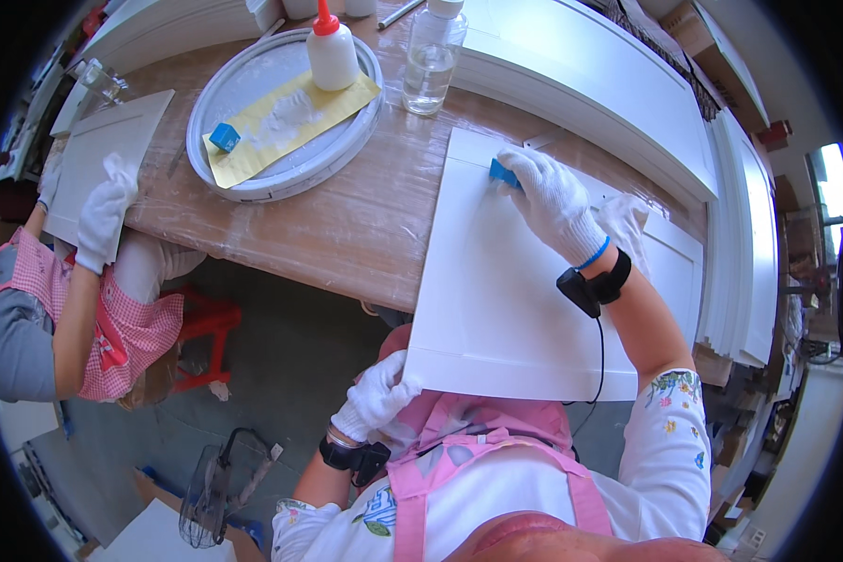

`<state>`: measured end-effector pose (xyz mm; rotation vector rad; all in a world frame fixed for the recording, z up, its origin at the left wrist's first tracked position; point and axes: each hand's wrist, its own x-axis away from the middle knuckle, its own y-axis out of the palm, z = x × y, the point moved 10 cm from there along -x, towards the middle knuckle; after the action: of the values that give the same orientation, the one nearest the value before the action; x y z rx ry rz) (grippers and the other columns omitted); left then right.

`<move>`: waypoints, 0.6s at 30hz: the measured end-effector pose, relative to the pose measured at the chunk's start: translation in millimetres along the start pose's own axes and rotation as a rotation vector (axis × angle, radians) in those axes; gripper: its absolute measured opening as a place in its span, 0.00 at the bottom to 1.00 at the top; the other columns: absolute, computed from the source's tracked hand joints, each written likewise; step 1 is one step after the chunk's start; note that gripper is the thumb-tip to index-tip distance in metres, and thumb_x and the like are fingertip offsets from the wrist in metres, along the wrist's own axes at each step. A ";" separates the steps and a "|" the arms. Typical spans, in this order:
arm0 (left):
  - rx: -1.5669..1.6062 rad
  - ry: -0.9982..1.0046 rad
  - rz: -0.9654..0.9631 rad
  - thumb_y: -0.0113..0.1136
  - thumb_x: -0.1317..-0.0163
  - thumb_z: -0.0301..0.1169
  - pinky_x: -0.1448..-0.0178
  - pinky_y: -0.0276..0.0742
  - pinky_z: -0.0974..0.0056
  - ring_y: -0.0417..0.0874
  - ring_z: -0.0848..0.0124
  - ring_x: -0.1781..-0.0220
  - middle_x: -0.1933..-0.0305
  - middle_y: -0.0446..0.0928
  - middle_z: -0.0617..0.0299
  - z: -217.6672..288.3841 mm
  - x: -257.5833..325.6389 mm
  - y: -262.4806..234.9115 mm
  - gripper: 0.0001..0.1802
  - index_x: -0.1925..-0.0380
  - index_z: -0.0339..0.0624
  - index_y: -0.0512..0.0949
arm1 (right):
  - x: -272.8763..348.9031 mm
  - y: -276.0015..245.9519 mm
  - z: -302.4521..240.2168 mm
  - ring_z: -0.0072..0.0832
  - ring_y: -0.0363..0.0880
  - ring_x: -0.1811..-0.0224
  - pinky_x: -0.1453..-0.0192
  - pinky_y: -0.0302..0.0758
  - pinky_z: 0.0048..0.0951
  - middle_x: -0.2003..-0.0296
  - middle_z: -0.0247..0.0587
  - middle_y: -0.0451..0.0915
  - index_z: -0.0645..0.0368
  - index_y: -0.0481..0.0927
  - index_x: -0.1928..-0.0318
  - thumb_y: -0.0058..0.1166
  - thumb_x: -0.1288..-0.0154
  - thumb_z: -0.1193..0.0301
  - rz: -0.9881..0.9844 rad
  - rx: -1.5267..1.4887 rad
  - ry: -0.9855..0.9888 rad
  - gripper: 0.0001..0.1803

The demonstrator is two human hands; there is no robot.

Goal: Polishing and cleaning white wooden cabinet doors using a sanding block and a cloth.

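Observation:
A white framed panel [520, 272] like a cabinet door lies slanted across the table edge and over my lap. In its far left part, my white-gloved right hand [551, 201] pinches a small blue block [504, 174] against the surface. My left hand [377, 398], also gloved in white, is closed at the panel's near left corner; its fingertips are partly hidden there. A crumpled white cloth [623, 220] lies by the panel's right side, beyond my right wrist. Black bands circle both my wrists, and a cable hangs from the right one.
A round grey lid [351, 150] carries yellow sandpaper [244, 167], white powder, another blue block [224, 138] and a red-capped bottle [332, 58]. Beside it stands a clear bottle [431, 66]. White panels [590, 89] are stacked behind. At left, a co-worker's gloved hand [106, 211] touches another panel [108, 155].

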<state>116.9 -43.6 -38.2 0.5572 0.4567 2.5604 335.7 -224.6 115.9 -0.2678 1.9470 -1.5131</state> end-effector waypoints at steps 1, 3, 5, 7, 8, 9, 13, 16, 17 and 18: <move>0.005 0.003 -0.003 0.57 0.30 0.40 0.37 0.71 0.66 0.74 0.74 0.41 0.43 0.76 0.58 1.1 0.3 1.0 0.29 0.38 0.30 0.67 | 2.5 -1.8 -1.1 0.44 0.82 0.55 0.53 0.79 0.39 0.58 0.45 0.81 0.54 0.74 0.48 0.62 0.40 0.72 -0.001 0.000 0.004 0.20; 0.009 0.014 0.001 0.57 0.30 0.40 0.37 0.71 0.66 0.74 0.74 0.41 0.43 0.76 0.58 3.0 -0.8 -0.9 0.28 0.38 0.30 0.67 | 2.8 -11.5 -4.3 0.44 0.82 0.56 0.53 0.79 0.39 0.58 0.45 0.81 0.54 0.74 0.48 0.61 0.40 0.72 0.089 -0.047 0.024 0.19; -0.008 0.001 0.010 0.58 0.30 0.40 0.37 0.71 0.66 0.74 0.74 0.41 0.43 0.76 0.58 2.2 -0.1 -0.8 0.28 0.38 0.30 0.68 | 5.4 -5.4 -9.1 0.44 0.82 0.56 0.54 0.79 0.39 0.58 0.45 0.81 0.54 0.74 0.48 0.61 0.40 0.72 0.067 -0.080 0.020 0.19; -0.011 0.002 0.010 0.57 0.30 0.39 0.37 0.71 0.66 0.74 0.74 0.41 0.43 0.76 0.58 -0.1 0.4 -0.7 0.28 0.38 0.30 0.68 | 7.2 -2.6 -10.6 0.44 0.82 0.56 0.54 0.79 0.40 0.58 0.44 0.81 0.54 0.74 0.48 0.61 0.40 0.72 0.043 -0.113 0.019 0.19; -0.015 0.006 0.009 0.57 0.30 0.39 0.37 0.71 0.66 0.74 0.74 0.41 0.43 0.76 0.58 0.4 -0.1 -0.9 0.28 0.38 0.30 0.68 | 5.5 -4.2 -9.4 0.44 0.82 0.56 0.54 0.79 0.40 0.58 0.44 0.81 0.54 0.74 0.47 0.62 0.40 0.72 0.044 -0.085 0.022 0.20; -0.016 0.006 0.008 0.57 0.30 0.39 0.37 0.71 0.66 0.74 0.74 0.41 0.43 0.76 0.58 1.2 -0.2 -0.5 0.28 0.38 0.30 0.68 | 4.3 -5.3 -8.2 0.44 0.82 0.56 0.54 0.79 0.40 0.58 0.44 0.81 0.54 0.74 0.47 0.62 0.40 0.72 0.046 -0.056 0.025 0.20; -0.033 0.004 0.020 0.57 0.30 0.39 0.37 0.71 0.66 0.75 0.73 0.42 0.43 0.76 0.58 2.5 0.5 -1.0 0.28 0.39 0.30 0.68 | 5.4 -3.3 -1.4 0.43 0.81 0.55 0.54 0.79 0.40 0.57 0.43 0.81 0.53 0.74 0.46 0.62 0.40 0.72 0.038 0.010 0.056 0.21; -0.035 0.000 0.025 0.57 0.30 0.40 0.38 0.71 0.66 0.75 0.74 0.42 0.43 0.76 0.58 1.0 -0.6 -2.9 0.28 0.38 0.30 0.68 | 7.5 -3.1 -12.4 0.43 0.82 0.56 0.55 0.79 0.40 0.57 0.43 0.81 0.53 0.74 0.47 0.61 0.40 0.73 0.032 -0.057 0.030 0.20; -0.045 0.001 0.016 0.57 0.30 0.40 0.38 0.71 0.66 0.75 0.74 0.42 0.43 0.76 0.58 1.2 -0.4 -2.2 0.28 0.38 0.30 0.68 | 7.1 -3.3 -15.2 0.43 0.82 0.56 0.55 0.79 0.40 0.57 0.43 0.81 0.53 0.74 0.47 0.61 0.41 0.73 0.026 -0.034 0.014 0.20; -0.047 -0.001 0.014 0.57 0.30 0.40 0.38 0.71 0.66 0.75 0.74 0.42 0.43 0.76 0.58 0.8 -0.3 -1.5 0.28 0.38 0.30 0.68 | 7.0 -3.3 -17.1 0.43 0.82 0.56 0.55 0.79 0.39 0.58 0.43 0.81 0.53 0.74 0.47 0.61 0.41 0.73 0.020 -0.011 -0.003 0.20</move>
<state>118.1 -42.3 -38.2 0.5465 0.3932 2.5768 319.3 -215.8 118.6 -0.2541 1.9506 -1.4883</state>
